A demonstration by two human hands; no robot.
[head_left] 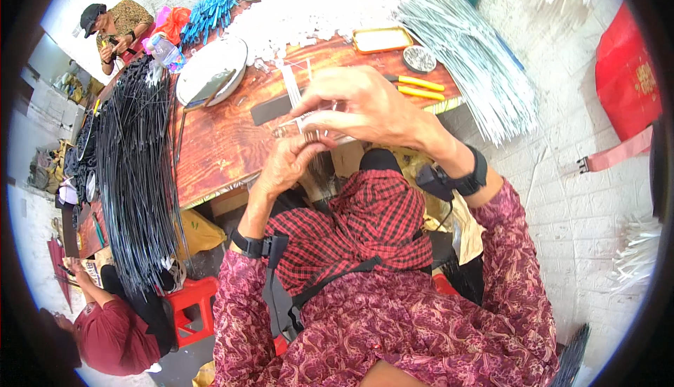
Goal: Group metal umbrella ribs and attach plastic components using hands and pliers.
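The wooden tabletop is crowded along its far and side edges, leaving a bare reddish strip in the middle, just beyond the hands. The left hand pinches a small bundle of thin clear strips from below, fingers curled shut on it. The right hand arches over the same bundle, fingertips closed on its top, the other fingers spread loosely. The bundle sits over the near table edge, above a red checked cloth on the lap. A thick sheaf of black ties drapes off the left edge; pale blue-white ties fan off the right. A white bowl, a shallow yellow tray and yellow-handled pliers lie beyond.
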